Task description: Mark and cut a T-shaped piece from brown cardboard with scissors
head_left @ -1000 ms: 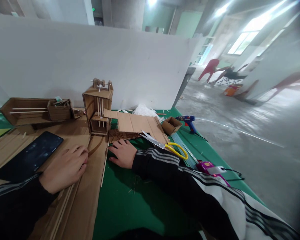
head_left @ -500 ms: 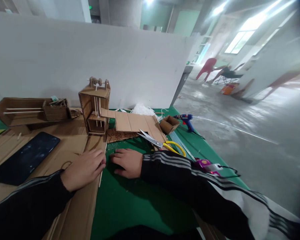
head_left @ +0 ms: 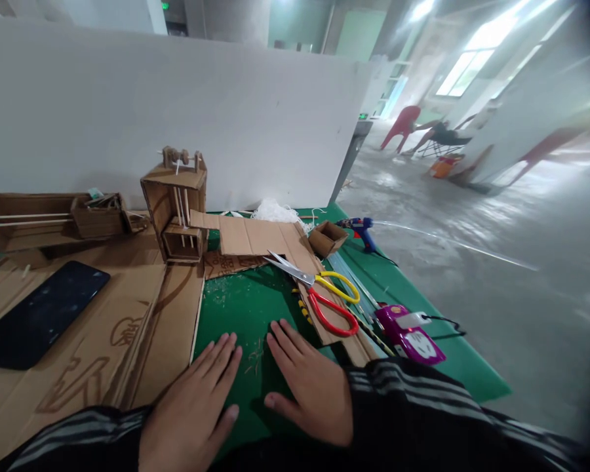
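Note:
My left hand (head_left: 191,410) lies flat, fingers stretched out, over the edge between a cardboard sheet (head_left: 147,354) and the green tabletop (head_left: 246,301). Opposite it, my right hand (head_left: 309,387) rests on the green surface, fingers extended and thumb apart. Neither holds anything. Small brown scraps (head_left: 254,359) lie between the two hands. Just beyond my right hand are scissors (head_left: 307,280) with one yellow and one red handle, their blades apart, lying across cardboard pieces. A cardboard box structure (head_left: 174,210) with white sticks and a roller on top stands upright behind my left hand.
A dark tablet-like slab (head_left: 44,314) lies on the cardboard at left, before a long cardboard box (head_left: 29,223). At right are a small open cardboard box (head_left: 328,238), a blue glue gun (head_left: 358,228) and a purple device (head_left: 408,334) with a cable. A white panel (head_left: 177,98) stands behind.
Both hands have moved back toward me and flattened out. My right forearm has shifted off the scissors, so the red handle and the purple device now show. The view has shifted slightly.

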The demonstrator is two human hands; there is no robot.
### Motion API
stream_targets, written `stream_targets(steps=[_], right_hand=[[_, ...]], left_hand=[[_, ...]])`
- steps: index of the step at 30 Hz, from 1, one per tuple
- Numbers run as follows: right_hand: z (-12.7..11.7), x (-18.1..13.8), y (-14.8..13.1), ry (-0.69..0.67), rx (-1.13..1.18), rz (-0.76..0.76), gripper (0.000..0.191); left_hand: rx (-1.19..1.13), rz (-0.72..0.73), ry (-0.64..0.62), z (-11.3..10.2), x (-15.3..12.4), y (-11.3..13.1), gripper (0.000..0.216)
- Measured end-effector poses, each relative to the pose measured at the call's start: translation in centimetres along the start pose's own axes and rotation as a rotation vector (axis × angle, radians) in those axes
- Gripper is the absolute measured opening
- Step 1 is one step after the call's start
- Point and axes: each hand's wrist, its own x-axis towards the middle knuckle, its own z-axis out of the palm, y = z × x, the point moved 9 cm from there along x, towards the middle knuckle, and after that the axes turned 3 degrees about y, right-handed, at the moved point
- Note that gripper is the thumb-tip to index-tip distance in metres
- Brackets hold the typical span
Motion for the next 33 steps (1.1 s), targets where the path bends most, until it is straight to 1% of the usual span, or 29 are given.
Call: stream_targets(steps=[2,3,5,6,8,10,11,13,15,19,22,25,27,30,32,33], right_hand=[[1.1,-0.6,-1.1,-0.039,0.066,-0.070,0.084],[1.3,-0.8,-1.5,-0.042,0.095,-0.105,0.084],[1.2,-0.7,-1.9,-0.022,0.114,-0.152,0.083],[0.8,-0.3,-1.7,0.008,0.094,-0.153,0.083],[-0.6,0.8,-0.7,0.105,0.004,-0.109,0.082],[-2.3,2.1,0.4,0.202,-0.109,-0.068,0.082],[-3.0,2.7,0.8,0.238,-0.155,-0.054,0.083],[-3.9,3.9,1.3,0.273,-0.208,-0.060,0.082],[-4.1,4.8,1.5,0.287,-0.217,-0.076,0.081],[-3.3,6.8,1.4,0.300,-0.198,-0.071,0.085],[-2.6,8.6,0.8,0.303,-0.168,-0.072,0.086],[-1.9,9.8,-0.1,0.273,-0.132,-0.102,0.086],[-1.4,9.7,-0.8,0.232,-0.112,-0.150,0.085],[-0.3,7.6,-2.0,0.151,-0.092,-0.266,0.083],[0.1,5.6,-2.6,0.091,-0.073,-0.343,0.084],[0.2,4.6,-2.8,0.058,-0.052,-0.373,0.084]], left_hand=[[-0.046,0.033,-0.018,-0.5,0.9,0.3,0.071],[-0.045,0.024,-0.030,-0.8,1.5,-0.3,0.069],[0.021,-0.044,-0.040,-1.3,3.1,-2.7,0.063],[0.086,-0.096,-0.022,-1.7,3.9,-4.3,0.062],[0.215,-0.186,-0.006,-2.0,4.9,-7.2,0.063],[0.246,-0.221,-0.003,-1.7,5.4,-8.8,0.064],[0.254,-0.230,-0.004,-1.5,5.4,-9.1,0.064],[0.257,-0.234,-0.007,-1.0,5.0,-9.0,0.063],[0.260,-0.230,-0.012,-0.7,4.6,-8.4,0.064],[0.263,-0.208,-0.037,-0.7,4.3,-7.3,0.064],[0.259,-0.187,-0.055,-0.5,4.3,-6.7,0.063],[0.238,-0.168,-0.052,-0.3,3.7,-5.8,0.062],[0.193,-0.133,-0.048,-0.1,3.1,-4.9,0.060],[0.076,-0.042,-0.077,-0.2,2.4,-3.5,0.056],[0.020,-0.022,-0.105,-0.6,2.5,-3.6,0.054],[0.015,-0.033,-0.110,-0.9,2.8,-4.0,0.053]])
